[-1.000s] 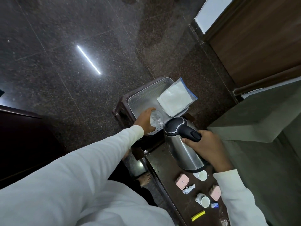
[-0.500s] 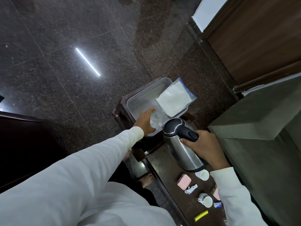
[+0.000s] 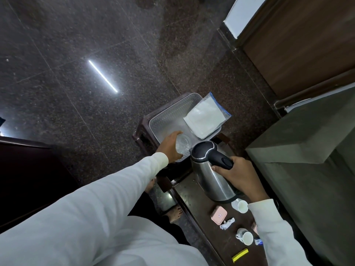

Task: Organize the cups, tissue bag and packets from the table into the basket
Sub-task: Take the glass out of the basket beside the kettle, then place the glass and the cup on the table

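A white perforated basket (image 3: 169, 116) sits on a dark stool past the table's far end. The tissue bag (image 3: 205, 118), clear with a blue edge, lies across its right side. My left hand (image 3: 170, 148) holds a clear glass cup (image 3: 182, 145) over the basket's near rim. My right hand (image 3: 238, 175) grips the black handle of a steel kettle (image 3: 209, 175) that stands tilted above the table's far end. On the table lie two white cups (image 3: 241, 206) (image 3: 245, 238), a pink packet (image 3: 219, 215), a crumpled white packet (image 3: 227, 223), a blue sachet (image 3: 258, 242) and a yellow stick packet (image 3: 240, 255).
The narrow dark table (image 3: 192, 196) runs from the stool toward me. A grey upholstered seat (image 3: 307, 150) stands close on the right, with a wooden wall panel (image 3: 297, 41) behind it. Dark polished floor (image 3: 96, 54) lies to the left. A bare foot (image 3: 175, 214) shows below the table's left edge.
Hands, cup and kettle have hardly shifted; the view has only drifted slightly.
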